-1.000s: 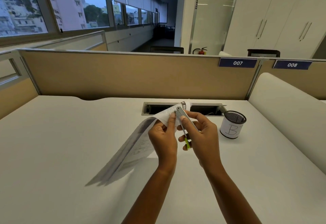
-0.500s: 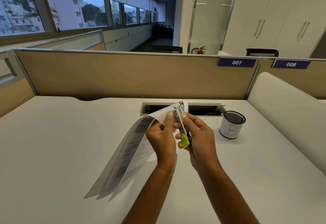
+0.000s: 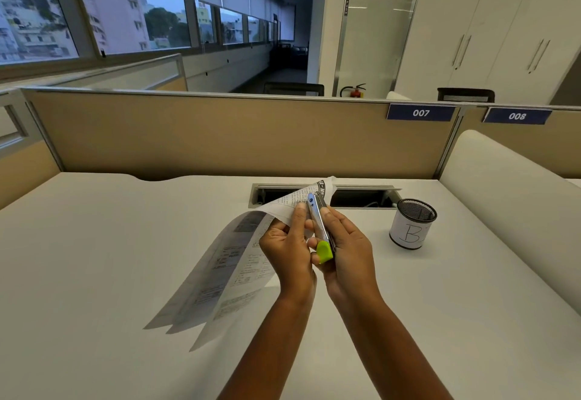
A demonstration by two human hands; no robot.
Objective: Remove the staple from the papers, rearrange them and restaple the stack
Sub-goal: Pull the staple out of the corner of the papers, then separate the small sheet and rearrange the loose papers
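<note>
The left hand (image 3: 287, 247) pinches the papers (image 3: 232, 269) up by their corner so they hang free. The right hand (image 3: 344, 255) grips the stapler (image 3: 319, 222), its tip probably at the staple.

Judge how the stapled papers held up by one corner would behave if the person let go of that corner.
The papers look thin and floppy: the sheets sag and fan apart below the left hand. They would probably flop flat onto the desk. They likely stay joined, since the stapler is at the pinched corner.
</note>
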